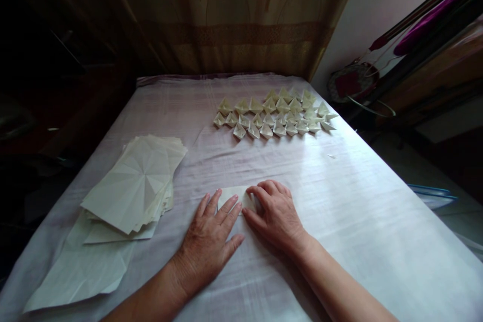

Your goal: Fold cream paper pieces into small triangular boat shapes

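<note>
Two bare hands work at a small piece of folded white paper (231,191), lying flat toward the table's near edge, roughly midway between its left and right edges. The left hand (209,239) is spread open, fingertips resting on the paper; the right hand (277,216) curls over its right end, though whether it pinches the paper I cannot tell. To crease well, the left fingers should hold the sheet still while the right lines up the edges and presses firmly outward. A pale, lightly wrinkled cloth (358,211) covers the table. Creased sheets (141,161) are piled by the left edge; rows of pointed folded pieces (279,129) stand toward the far right corner. Beyond the far edge hangs a patterned golden curtain (230,10), in a dim room.
</note>
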{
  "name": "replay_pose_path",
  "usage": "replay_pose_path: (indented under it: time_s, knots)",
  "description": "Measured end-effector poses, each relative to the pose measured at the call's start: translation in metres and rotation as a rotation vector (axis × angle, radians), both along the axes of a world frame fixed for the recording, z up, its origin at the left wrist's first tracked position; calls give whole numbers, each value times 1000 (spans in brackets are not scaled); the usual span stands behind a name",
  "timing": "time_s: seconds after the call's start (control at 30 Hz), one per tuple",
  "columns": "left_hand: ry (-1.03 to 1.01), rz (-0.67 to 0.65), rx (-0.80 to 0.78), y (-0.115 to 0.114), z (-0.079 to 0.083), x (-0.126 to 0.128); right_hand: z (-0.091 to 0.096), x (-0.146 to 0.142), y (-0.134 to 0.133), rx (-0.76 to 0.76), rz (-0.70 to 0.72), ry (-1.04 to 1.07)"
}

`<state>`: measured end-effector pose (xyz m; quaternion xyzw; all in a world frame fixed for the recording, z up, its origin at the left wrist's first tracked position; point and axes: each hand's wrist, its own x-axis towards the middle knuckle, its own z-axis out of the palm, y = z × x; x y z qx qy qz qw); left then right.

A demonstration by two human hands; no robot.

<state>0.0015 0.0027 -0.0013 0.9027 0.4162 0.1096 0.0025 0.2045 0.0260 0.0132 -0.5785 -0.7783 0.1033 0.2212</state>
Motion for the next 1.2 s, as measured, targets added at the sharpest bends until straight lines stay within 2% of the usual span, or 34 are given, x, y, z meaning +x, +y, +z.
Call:
replay_pose_path:
  time_s: [0.3,0.5,0.87,1.2]
  knots:
    - [-17,-4,2,0,-2,-1,-1,18,3,-116,116,115]
    - [32,-34,-51,2,0,-7,-6,18,3,-83,108,109]
    - [86,-66,-142,3,6,-45,-9,18,3,-56,114,111]
    - [95,-73,-247,15,18,-49,-11,19,4,-33,126,109]
